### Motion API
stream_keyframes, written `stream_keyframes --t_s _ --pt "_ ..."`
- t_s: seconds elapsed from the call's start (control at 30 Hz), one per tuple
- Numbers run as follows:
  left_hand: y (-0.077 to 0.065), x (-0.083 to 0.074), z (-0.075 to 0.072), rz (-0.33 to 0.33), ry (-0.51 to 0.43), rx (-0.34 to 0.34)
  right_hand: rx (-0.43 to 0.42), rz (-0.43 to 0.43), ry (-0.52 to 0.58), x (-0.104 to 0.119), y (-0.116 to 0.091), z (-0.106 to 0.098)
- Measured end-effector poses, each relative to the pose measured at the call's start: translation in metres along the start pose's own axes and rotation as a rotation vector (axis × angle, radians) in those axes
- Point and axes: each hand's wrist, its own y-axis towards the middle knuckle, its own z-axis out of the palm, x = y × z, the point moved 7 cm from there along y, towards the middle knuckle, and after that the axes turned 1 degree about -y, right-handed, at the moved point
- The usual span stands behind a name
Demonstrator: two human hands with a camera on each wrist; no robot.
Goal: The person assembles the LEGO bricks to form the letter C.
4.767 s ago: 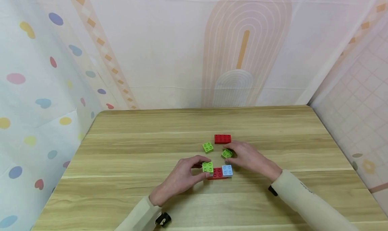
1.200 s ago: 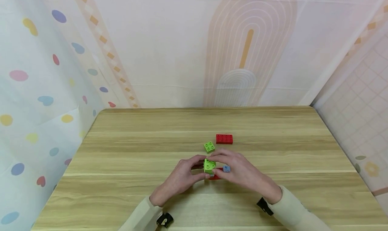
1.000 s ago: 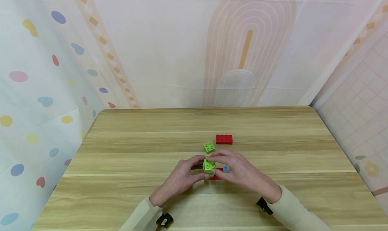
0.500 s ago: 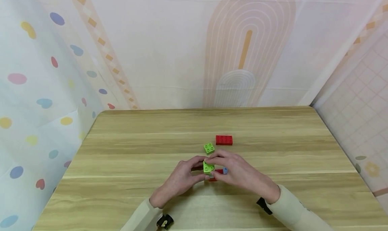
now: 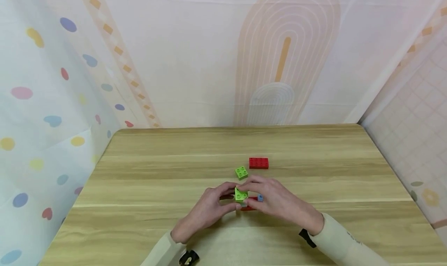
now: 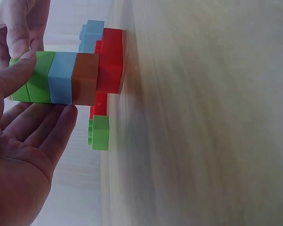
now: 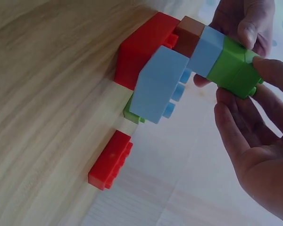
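Off the desk (image 5: 174, 161), onto the stack (image 6: 62, 78) goes a green brick (image 5: 241, 196): right hand (image 5: 274, 195) pinching it, left hand (image 5: 208, 208) gripping the stack!

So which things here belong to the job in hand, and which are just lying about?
In the job:
left hand and right hand, both on the two green bricks
middle blue brick and brown brick beneath
red base brick
second blue brick, on the base

Lying about, possibly for later:
loose green brick
loose red brick
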Motion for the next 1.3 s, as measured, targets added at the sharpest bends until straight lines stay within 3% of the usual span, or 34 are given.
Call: stream_keyframes --t_s 0.27,0.47,0.77,1.07,1.3 --pt "0.001 0.001 -0.001 -0.004 -0.001 -0.02 0.001 0.198 0.084 -0.015 -0.005 -0.001" --pt "0.001 0.0 -0.002 -0.028 0.029 -0.034 -0.026 0.297 0.061 -0.034 -0.013 -0.021" --pt "0.005 -0.013 -0.008 0.068 0.057 -0.1 -0.08 0.266 0.014 -0.066 -0.007 -0.035" --pt "0.005 -0.017 -0.005 0.066 0.076 -0.095 -0.094 0.267 -0.062 -0.083 0.001 -0.038" --pt "0.006 -0.019 -0.004 0.055 0.126 -0.087 -0.035 0.296 -0.096 -0.095 0.01 -0.037"
